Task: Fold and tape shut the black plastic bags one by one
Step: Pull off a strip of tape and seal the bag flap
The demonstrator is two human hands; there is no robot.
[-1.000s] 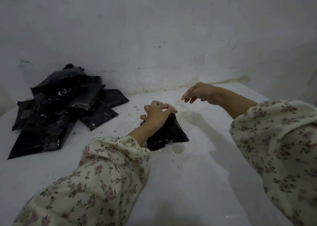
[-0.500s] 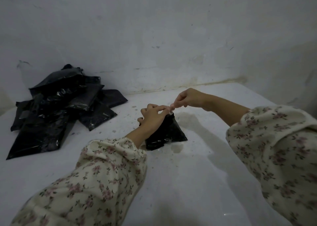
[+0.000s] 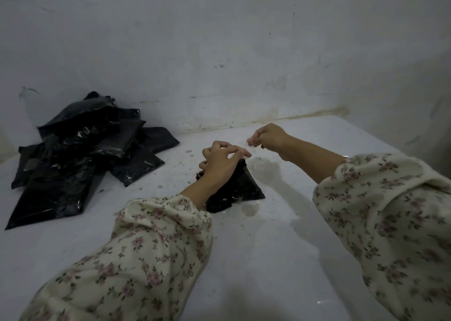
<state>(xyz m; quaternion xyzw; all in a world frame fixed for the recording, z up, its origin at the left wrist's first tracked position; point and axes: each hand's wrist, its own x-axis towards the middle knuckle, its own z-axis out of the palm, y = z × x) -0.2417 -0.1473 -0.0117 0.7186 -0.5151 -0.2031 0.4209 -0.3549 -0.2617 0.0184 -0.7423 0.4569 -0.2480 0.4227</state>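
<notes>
— Which one are you working on, and where is it?

— The small folded black plastic bag (image 3: 240,186), at the centre of the frame, flat on the white desk (image 3: 268,259). My left hand (image 3: 223,161) lies on top of it, fingers curled, the grip narrow: thumb and forefinger nip the bag's far corner.

— And your right?

— My right hand (image 3: 268,137) is just right of centre and a little higher, clear of the bag. Its grip is closed to a pinch on a thin clear strip (image 3: 249,144), which is too fine for me to say more about it.

— Half a second ago your hands were touching.

— Yes, fingertip to fingertip over that corner. Now the right has drawn back up and to the right, so a small gap shows between them. A second ago it was further out still, so it went in and has come away again. The left has kept its place, and so has the bag.

— The rest?

— The heap of glossy black plastic bags (image 3: 80,155) sits at the left edge against the grey wall (image 3: 244,40), unmoved. A pale wet-looking stain (image 3: 251,209) lies just below the bag's near edge.
</notes>
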